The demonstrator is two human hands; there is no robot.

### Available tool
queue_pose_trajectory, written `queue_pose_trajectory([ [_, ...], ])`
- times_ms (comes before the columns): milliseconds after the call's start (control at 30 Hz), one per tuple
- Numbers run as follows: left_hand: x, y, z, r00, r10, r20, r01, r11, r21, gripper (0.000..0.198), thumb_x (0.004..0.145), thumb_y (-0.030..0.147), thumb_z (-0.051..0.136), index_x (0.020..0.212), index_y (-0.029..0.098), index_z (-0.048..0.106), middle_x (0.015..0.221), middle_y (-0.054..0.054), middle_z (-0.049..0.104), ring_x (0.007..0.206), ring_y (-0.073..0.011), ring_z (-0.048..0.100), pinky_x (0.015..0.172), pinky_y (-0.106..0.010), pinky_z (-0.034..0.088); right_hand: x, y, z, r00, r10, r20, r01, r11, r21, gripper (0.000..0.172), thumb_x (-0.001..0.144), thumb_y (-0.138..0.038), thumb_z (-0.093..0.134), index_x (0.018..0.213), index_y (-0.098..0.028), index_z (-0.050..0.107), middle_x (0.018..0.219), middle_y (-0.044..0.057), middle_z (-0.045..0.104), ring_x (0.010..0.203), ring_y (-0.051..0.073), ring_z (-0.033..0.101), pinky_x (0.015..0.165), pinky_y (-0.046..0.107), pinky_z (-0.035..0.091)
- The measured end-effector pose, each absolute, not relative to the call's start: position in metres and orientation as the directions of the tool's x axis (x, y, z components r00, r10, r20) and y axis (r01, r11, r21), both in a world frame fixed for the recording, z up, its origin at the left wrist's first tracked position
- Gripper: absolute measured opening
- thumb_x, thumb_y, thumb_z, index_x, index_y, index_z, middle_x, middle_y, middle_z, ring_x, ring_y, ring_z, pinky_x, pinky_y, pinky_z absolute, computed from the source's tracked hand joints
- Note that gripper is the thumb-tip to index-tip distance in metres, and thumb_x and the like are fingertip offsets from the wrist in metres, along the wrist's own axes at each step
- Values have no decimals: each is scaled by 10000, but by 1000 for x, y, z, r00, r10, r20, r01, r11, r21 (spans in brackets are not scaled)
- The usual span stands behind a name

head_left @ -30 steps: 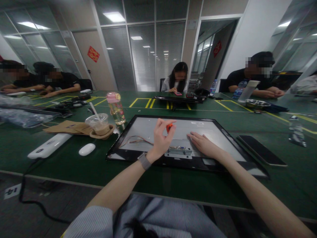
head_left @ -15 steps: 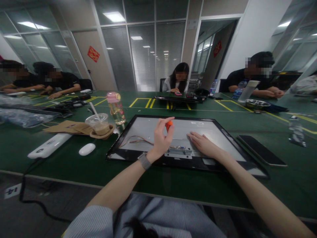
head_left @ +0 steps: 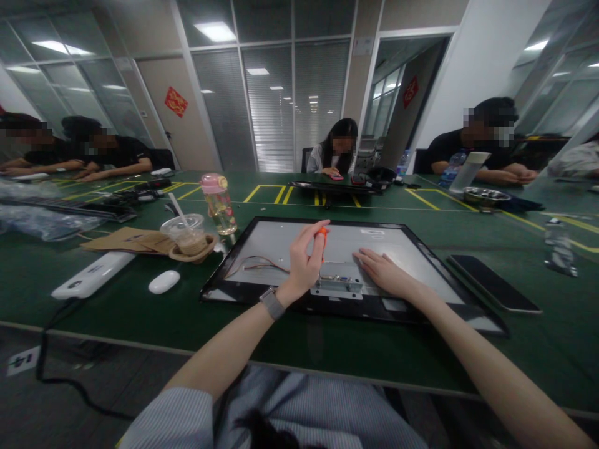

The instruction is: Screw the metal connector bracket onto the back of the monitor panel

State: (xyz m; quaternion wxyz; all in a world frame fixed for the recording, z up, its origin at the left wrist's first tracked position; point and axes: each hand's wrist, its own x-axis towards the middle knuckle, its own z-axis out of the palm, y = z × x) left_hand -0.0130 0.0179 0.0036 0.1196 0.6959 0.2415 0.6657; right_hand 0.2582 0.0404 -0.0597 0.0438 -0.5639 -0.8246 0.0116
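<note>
My left hand (head_left: 305,255), with a watch on its wrist, pinches a small orange-handled screwdriver (head_left: 323,234) upright. Fingers and thumb cover most of the handle, and its tip cannot be made out. Below the hand lies a flat grey display panel (head_left: 290,236) with a black frame, back side up. A metal bracket with connector ports (head_left: 339,285) sits near the panel's front edge, just right of the left wrist. Loose thin wires (head_left: 264,265) run across the panel left of that hand. My right hand (head_left: 381,271) rests open and flat on the panel, fingers pointing left.
Left of the panel are a white mouse (head_left: 164,282), a white power strip (head_left: 93,274), a plastic cup (head_left: 185,234) in a carrier and a pink-lidded bottle (head_left: 218,202). A black phone-like slab (head_left: 493,284) lies at right. Several people sit across the green table (head_left: 262,355).
The fingers and thumb of my left hand have shifted around the orange handle, which shows narrower now. My right hand has stayed in place.
</note>
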Motion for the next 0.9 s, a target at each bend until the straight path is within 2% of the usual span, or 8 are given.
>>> queue_pose_trajectory([
  [133,-14,20,5,-16,424,906,242,-877,415,205,1057,350,615,1116,212,753,924,-42,647,843,-175,618,789,-318,540,260,41,-62,-377,923,72,922,381,-61,572,1106,-320,231,1629,-233,446,1679,183,462,1546,334,448,1206,628,403],
  [233,-15,19,5,-14,413,910,266,-876,402,196,1055,360,622,1066,220,759,909,-33,594,825,-172,596,770,-315,538,262,42,-64,-384,920,80,920,388,-50,564,1107,-324,247,1628,-243,445,1671,182,474,1533,333,468,1197,619,420],
  [433,-13,19,5,-18,449,893,206,-873,443,318,1124,291,429,1227,204,717,1072,-85,687,988,-202,662,882,-357,565,260,43,-63,-367,928,63,926,371,-67,569,1105,-318,240,1623,-219,452,1687,183,449,1551,340,437,1207,640,394],
  [533,-12,22,4,-14,475,880,205,-860,468,298,1121,286,443,1279,209,684,1081,-86,708,971,-198,674,876,-355,566,259,42,-62,-358,932,56,930,362,-68,579,1102,-326,236,1622,-191,452,1691,195,437,1558,350,425,1212,641,387],
  [633,-13,25,3,-32,464,885,231,-858,459,252,1086,304,547,1284,213,674,978,-48,665,859,-172,641,807,-321,550,259,41,-60,-362,930,64,928,366,-70,580,1103,-328,223,1619,-206,458,1685,188,450,1554,347,433,1210,639,392],
  [767,-13,25,3,-40,439,898,294,-853,431,173,1047,313,634,1178,226,705,841,4,551,758,-158,567,757,-307,518,259,40,-59,-363,930,58,927,367,-77,578,1102,-325,226,1621,-220,458,1682,184,457,1552,341,437,1214,637,388],
  [900,-14,21,4,-44,424,905,299,-858,417,172,1066,360,605,1067,224,710,876,-15,561,779,-170,568,759,-320,512,258,40,-59,-353,934,56,931,356,-82,580,1098,-332,236,1619,-213,461,1684,183,454,1555,342,431,1220,633,381],
])
